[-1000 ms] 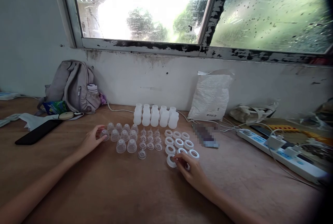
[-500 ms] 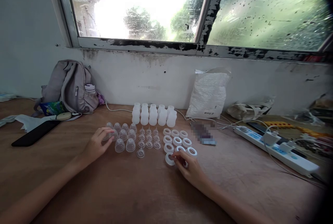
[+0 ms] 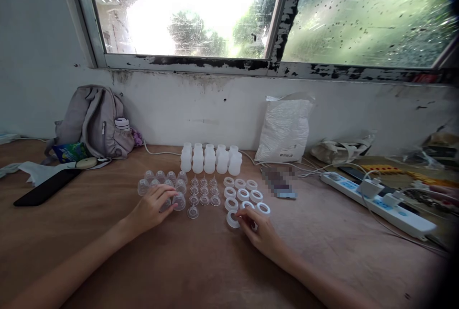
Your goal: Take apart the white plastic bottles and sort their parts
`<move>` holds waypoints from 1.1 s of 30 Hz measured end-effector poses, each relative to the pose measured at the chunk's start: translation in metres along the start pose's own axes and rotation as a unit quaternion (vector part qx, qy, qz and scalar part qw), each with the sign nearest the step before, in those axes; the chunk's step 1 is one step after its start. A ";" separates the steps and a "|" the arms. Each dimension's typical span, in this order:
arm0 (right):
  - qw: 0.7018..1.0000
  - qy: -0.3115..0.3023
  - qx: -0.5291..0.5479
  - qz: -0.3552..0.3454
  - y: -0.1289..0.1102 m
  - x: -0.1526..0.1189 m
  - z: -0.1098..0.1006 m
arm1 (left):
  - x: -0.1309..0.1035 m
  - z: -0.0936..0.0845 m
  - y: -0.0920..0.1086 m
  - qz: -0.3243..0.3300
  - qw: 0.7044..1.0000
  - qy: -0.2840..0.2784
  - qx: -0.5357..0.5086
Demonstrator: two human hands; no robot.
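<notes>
Resting at the centre of the frame, the left hand (image 3: 152, 211) is laid on a clear cap (image 3: 165, 204) in the front row of the caps (image 3: 161, 178), its fingers (image 3: 168, 200) curled loosely over it; whether the cap is actually gripped cannot be told. Just right of it, the small nipples (image 3: 204, 192) are set in rows. Lower centre, a white ring (image 3: 232, 219) is pinched at its edge by the right hand (image 3: 260, 232), thumb and fingertips pressed on it, the ring tilted on the table (image 3: 201, 270). More rings (image 3: 247, 193) are seen just behind. White bottles (image 3: 210, 159) are lined up further back, near the wall. At upper left a backpack (image 3: 95, 120) is propped; a phone (image 3: 43, 188) lies at left. A white bag (image 3: 285, 129) and a power strip (image 3: 380, 204) are seen at right.
</notes>
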State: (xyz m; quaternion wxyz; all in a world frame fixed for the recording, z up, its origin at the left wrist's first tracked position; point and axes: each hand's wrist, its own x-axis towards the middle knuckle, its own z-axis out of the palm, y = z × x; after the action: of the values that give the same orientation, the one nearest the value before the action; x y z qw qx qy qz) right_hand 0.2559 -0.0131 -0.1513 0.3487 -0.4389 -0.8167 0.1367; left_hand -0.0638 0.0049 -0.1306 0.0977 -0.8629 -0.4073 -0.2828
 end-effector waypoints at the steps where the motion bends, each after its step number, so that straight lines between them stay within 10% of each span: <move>1: 1.000 0.000 0.001 -0.001 0.000 0.000 0.000 | 0.004 0.001 0.005 0.023 1.000 -0.008 0.005; 22: 0.999 0.019 -0.014 -0.034 0.003 0.010 -0.006 | 0.034 0.017 0.022 0.095 0.993 -0.075 0.001; 33: 0.991 0.066 -0.072 -0.087 0.001 0.083 -0.006 | 0.133 -0.002 -0.080 -0.117 0.990 -0.081 0.007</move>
State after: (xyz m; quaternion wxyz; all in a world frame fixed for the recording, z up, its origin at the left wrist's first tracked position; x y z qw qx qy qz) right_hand 0.2299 0.0545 -0.1097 0.3802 -0.3982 -0.8346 0.0171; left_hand -0.0577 0.1422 -0.0589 0.0363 -0.8288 -0.5138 -0.2188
